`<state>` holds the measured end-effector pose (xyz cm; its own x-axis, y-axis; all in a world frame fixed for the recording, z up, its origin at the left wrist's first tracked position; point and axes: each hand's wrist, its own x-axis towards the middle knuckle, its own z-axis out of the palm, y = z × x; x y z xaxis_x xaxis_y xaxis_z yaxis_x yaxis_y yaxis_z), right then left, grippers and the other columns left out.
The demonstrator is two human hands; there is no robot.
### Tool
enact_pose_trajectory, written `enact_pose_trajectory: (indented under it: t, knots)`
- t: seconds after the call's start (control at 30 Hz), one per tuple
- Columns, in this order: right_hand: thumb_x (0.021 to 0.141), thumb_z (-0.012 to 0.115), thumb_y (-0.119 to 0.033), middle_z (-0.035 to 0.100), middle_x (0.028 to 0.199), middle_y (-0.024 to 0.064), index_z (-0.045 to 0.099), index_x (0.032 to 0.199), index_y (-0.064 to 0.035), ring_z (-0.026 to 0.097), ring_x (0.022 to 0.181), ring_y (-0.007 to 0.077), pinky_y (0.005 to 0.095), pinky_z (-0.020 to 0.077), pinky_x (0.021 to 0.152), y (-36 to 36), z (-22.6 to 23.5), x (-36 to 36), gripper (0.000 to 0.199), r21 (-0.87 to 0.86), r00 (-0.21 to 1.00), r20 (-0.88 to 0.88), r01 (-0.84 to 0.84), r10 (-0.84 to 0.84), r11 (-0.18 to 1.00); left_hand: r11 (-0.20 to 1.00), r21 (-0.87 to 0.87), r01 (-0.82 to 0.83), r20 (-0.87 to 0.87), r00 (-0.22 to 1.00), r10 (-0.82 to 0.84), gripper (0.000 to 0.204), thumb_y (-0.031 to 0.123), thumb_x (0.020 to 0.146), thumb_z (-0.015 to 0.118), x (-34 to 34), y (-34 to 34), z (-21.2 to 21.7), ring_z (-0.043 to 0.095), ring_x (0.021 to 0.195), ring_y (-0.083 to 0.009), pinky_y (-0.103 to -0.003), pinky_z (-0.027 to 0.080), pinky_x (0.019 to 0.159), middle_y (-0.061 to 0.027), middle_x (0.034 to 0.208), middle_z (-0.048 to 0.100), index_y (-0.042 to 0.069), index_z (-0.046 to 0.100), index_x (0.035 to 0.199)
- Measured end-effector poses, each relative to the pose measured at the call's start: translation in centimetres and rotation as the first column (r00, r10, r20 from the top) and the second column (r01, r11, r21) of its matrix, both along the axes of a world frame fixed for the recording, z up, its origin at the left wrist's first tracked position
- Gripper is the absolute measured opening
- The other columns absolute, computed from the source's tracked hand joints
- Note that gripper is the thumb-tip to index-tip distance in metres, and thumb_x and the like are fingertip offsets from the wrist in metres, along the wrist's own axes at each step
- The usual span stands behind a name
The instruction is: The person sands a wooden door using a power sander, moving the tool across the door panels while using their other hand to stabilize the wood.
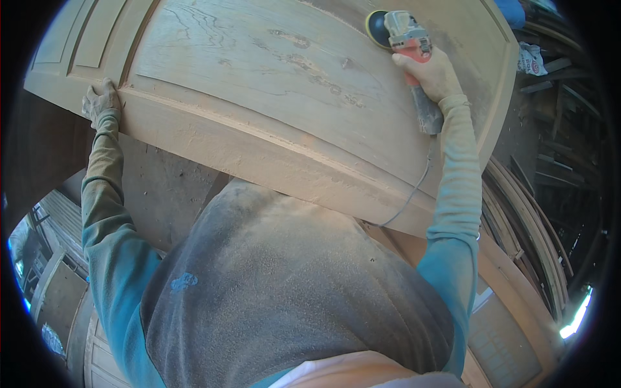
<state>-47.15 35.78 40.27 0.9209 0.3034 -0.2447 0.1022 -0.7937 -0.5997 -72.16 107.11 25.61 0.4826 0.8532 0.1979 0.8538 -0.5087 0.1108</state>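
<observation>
A large wooden panel door [213, 143] lies flat before me, coated in pale dust. My right hand [436, 74] is wrapped round the body of a red and grey angle grinder [428, 111]. Its round backing pad [377, 29], dark with a yellow rim, is tilted at the far right part of the panel; whether it touches the wood I cannot tell. A thin cord [424, 174] runs from the tool's rear across the door's near edge. At the near left edge, my left hand [101, 100] grips the door, fingers bent over its frame.
Stacked boards and curved wooden strips [517, 213] stand close on my right, with scrap wood [569, 129] beyond. A white printed bag [530, 59] sits past the door's far right corner. Another framed door [504, 336] is at lower right. More panels [61, 294] lean at lower left.
</observation>
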Motion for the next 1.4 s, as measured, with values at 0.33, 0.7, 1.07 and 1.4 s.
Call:
enact_pose_trajectory:
  t: [0.33, 0.7, 1.07, 1.4]
  knots:
    - [0.08, 0.083, -0.045, 0.078, 0.092, 0.0114, 0.078, 0.109, -0.0046, 0.074, 0.084, 0.0251, 0.0377, 0.0566, 0.082, 5.6, 0.0, -0.2, 0.05, 0.007, 0.993, 0.036, -0.109, 0.109, 0.994, 0.998, -0.046, -0.038, 0.014, 0.999, 0.038, 0.092, 0.073, 0.089, 0.054, -0.3, -0.1, -0.2, 0.025, 0.157, -0.0393, -0.06, 0.024, 0.124, -0.0191, 0.167, 0.034, 0.015, 0.043, 0.16]
    - [0.078, 0.083, -0.049, 0.077, 0.097, 0.0125, 0.076, 0.114, -0.0041, 0.073, 0.087, 0.0238, 0.0362, 0.056, 0.084, 11.7, -0.1, 3.2, 0.059, -0.057, 0.99, -0.108, -0.094, 0.088, 0.994, 0.998, -0.048, -0.051, 0.037, 0.998, 0.053, 0.092, 0.073, 0.09, 0.055, -0.4, -1.0, 0.5, 0.023, 0.157, -0.0393, -0.063, 0.024, 0.123, -0.0184, 0.169, 0.032, 0.015, 0.043, 0.16]
    - [0.076, 0.081, -0.056, 0.077, 0.098, 0.0181, 0.076, 0.113, -0.0019, 0.074, 0.096, 0.0307, 0.0408, 0.055, 0.09, 14.8, 0.1, 4.9, 0.066, -0.036, 0.976, -0.158, -0.159, 0.152, 0.987, 0.992, -0.092, -0.087, 0.046, 0.995, 0.092, 0.091, 0.073, 0.09, 0.054, 0.2, -3.0, 1.8, 0.02, 0.159, -0.0376, -0.067, 0.024, 0.121, -0.0156, 0.17, 0.03, 0.017, 0.042, 0.161]
    - [0.083, 0.082, -0.044, 0.076, 0.109, 0.0198, 0.066, 0.128, 0.0027, 0.074, 0.098, 0.0307, 0.0374, 0.0564, 0.089, 11.6, 1.7, -5.3, 0.067, -0.003, 0.98, -0.184, -0.072, 0.07, 0.997, 0.993, -0.097, -0.066, 0.029, 0.997, 0.069, 0.091, 0.072, 0.09, 0.055, -0.7, -2.4, 1.3, 0.018, 0.159, -0.0379, -0.065, 0.024, 0.122, -0.0156, 0.17, 0.028, 0.018, 0.04, 0.161]
